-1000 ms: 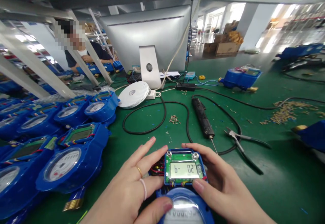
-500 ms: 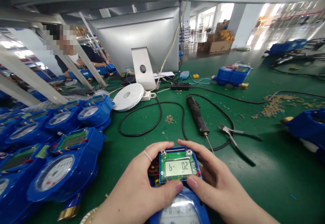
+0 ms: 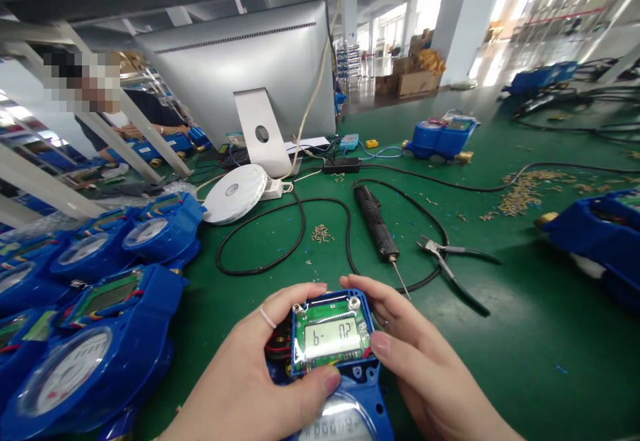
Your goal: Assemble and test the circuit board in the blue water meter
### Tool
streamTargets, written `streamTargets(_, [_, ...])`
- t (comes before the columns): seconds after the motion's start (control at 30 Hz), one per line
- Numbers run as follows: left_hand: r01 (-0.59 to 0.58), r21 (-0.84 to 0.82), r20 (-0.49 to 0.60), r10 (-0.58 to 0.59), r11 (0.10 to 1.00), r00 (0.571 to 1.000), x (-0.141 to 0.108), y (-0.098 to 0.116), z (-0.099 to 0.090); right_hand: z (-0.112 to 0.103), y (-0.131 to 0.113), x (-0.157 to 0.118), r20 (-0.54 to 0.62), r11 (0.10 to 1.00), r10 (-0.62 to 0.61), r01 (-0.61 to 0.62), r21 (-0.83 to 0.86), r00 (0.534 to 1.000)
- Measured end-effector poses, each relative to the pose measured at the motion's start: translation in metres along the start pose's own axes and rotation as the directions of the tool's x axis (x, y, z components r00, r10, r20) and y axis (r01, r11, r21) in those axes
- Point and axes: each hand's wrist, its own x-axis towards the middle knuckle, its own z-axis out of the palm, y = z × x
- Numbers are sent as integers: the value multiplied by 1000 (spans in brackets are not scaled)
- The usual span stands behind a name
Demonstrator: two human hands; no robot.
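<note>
A blue water meter (image 3: 373,397) sits low in the middle of the head view, between my two hands. At its top is a green circuit board (image 3: 327,311) with a lit display that shows digits, two screws near its upper corners, and red wires at its left. My left hand (image 3: 283,367) is wrapped round the left side, with the thumb across the front below the display. My right hand (image 3: 425,354) grips the right side, its thumb at the board's edge and its fingers behind. The meter's round dial is partly cut off by the frame's bottom edge.
Several blue meters (image 3: 95,347) crowd the left. Ahead lie an electric screwdriver (image 3: 376,224), cutting pliers (image 3: 450,264), a small heap of screws (image 3: 321,233) and a looped black cable. A white reel (image 3: 236,193) lies by the monitor (image 3: 245,74). A person (image 3: 125,114) is at the far left.
The view has shifted, so the surroundings sit further left. My right thumb has moved from the front below the display to the board's right edge. The left grip stays.
</note>
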Motion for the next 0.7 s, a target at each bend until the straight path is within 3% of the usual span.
streamTargets(0.2, [-5,24,-45,6,1000,999,0,-3,2,17,-4,3,-129,982,-3,-22,-190,992])
streamTargets(0.37, [3,12,-23,-3,1000,1000,1,-8,0,3,-8,1,-10,982,30,-31,-185,1000])
streamTargets(0.43, [9,14,-21,-9,1000,1000,2,-10,0,-8,-8,-3,19,970,-26,29,-242,1000])
streamTargets(0.57, [-28,74,-49,32,997,998,3,-21,-3,-22,-13,-10,85,810,-224,234,-538,971])
streamTargets(0.7, [-158,74,-82,164,985,983,4,-46,-5,-24,-21,-5,244,675,-239,341,-654,940])
